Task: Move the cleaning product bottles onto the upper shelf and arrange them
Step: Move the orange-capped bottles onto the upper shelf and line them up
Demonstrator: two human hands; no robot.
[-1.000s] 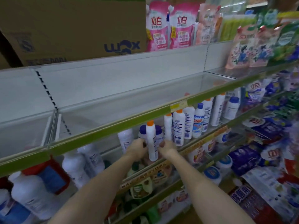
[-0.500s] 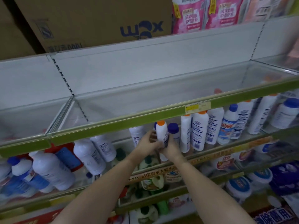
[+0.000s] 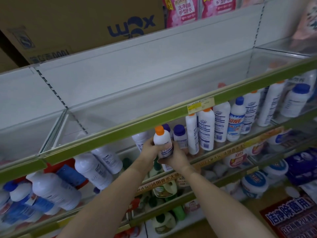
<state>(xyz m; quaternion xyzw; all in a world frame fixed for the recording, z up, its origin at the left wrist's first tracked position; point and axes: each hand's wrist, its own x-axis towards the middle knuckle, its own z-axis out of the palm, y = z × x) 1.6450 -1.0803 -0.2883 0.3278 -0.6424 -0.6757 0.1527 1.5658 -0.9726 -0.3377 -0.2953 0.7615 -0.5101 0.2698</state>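
Observation:
A white bottle with an orange cap [image 3: 162, 141] is held upright just below the green front rail of the upper shelf [image 3: 120, 130]. My left hand [image 3: 149, 148] grips its left side and my right hand [image 3: 176, 155] wraps its lower right side. Behind it stand two white bottles with purple caps [image 3: 179, 134]. To the right, a row of tall white orange-capped bottles [image 3: 205, 129] and a blue-capped bottle [image 3: 237, 117] stands on the lower shelf. The upper shelf holds nothing in its glass-walled bay.
Large white bottles [image 3: 96, 167] lie tilted on the lower shelf at left. A cardboard box [image 3: 82, 26] and pink refill pouches [image 3: 185, 11] sit on the top shelf. Tubs and green bottles [image 3: 253, 184] fill the shelves below. A price tag [image 3: 200, 104] hangs on the rail.
Both hands have lifted the orange-capped bottle up and out from the lower shelf toward the green rail. The camera has moved closer and tilted left.

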